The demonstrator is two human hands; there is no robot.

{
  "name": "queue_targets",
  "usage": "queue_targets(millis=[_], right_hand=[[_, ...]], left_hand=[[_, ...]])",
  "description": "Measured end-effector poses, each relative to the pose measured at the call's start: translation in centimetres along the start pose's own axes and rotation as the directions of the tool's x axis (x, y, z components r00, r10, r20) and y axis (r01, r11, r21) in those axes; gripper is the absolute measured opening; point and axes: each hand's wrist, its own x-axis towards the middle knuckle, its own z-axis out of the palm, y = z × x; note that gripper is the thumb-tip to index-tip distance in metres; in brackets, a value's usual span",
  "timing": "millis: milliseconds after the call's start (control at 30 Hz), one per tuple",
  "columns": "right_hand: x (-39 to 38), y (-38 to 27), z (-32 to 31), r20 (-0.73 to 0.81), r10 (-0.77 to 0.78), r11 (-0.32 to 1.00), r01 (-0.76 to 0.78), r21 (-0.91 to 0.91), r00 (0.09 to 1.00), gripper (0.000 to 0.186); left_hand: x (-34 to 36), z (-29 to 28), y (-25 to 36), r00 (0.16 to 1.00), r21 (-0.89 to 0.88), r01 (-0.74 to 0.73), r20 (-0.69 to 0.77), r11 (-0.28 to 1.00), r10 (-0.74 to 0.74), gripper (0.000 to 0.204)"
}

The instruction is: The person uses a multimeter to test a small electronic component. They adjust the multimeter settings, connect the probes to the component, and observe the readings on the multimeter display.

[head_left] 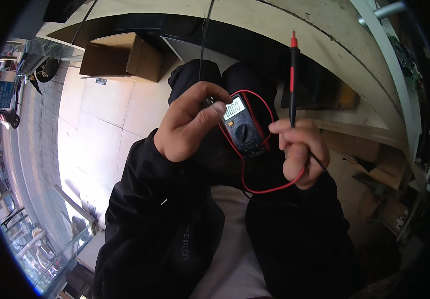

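Observation:
A dark multimeter (243, 130) with a lit display, an orange button and a round dial rests tilted over my lap. My left hand (187, 124) is closed beside its top edge, thumb and forefinger pinched on a thin black cable (203, 50) that runs down from the bench; the small dark end between the fingers is mostly hidden. My right hand (302, 152) is closed around red and black test probes (292, 79), held together with their tips pointing up. A red lead (272, 190) loops from the right hand toward the meter; a black lead also leaves that hand.
An open cardboard box (120, 59) stands on the tiled floor (95, 129) to the left. The bench edge (334, 37) curves across the far side. A lower shelf with wooden pieces (374, 149) is at the right. Paving outside shows at far left.

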Motion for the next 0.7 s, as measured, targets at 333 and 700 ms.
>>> queue_targets(millis=[333,700], right_hand=[[-0.1,-2.9,1.7,0.329,-0.124,0.992,0.128,0.009,0.936,0.026],[0.5,-2.3,-0.1,0.256,0.004,0.930,0.090,-0.355,0.967,0.033]], left_hand=[[0.8,1.0,-1.0,0.993,-0.461,0.034,0.114,0.887,0.021,0.034],[-0.9,0.8,0.2,0.985,-0.598,0.074,0.170,0.798,0.036,0.016]])
